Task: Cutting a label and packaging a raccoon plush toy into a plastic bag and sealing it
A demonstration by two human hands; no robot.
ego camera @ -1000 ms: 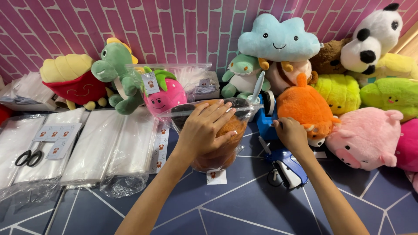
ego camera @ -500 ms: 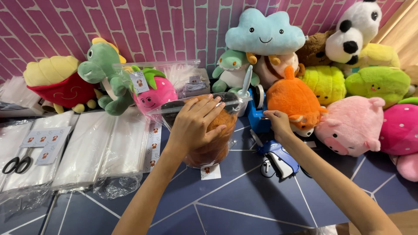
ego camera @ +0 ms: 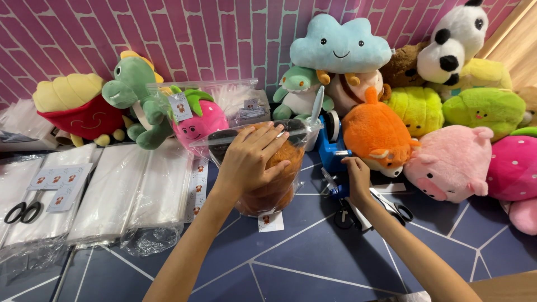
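Item 1, far left of my grips: black scissors [ego camera: 22, 212] on stacked clear bags [ego camera: 120, 193], desk [ego camera: 291, 263].

Item 2: my left hand [ego camera: 251, 159], grip flat and spread, now higher on the bagged brown plush [ego camera: 274, 179], pressing its plastic top closed; the plush sits directly under this palm.

Item 3: my right hand [ego camera: 357, 174], grip pinching at the blue tape dispenser [ego camera: 335, 154], just right of the plush; since a second ago it has stayed there, so sealing looks near.
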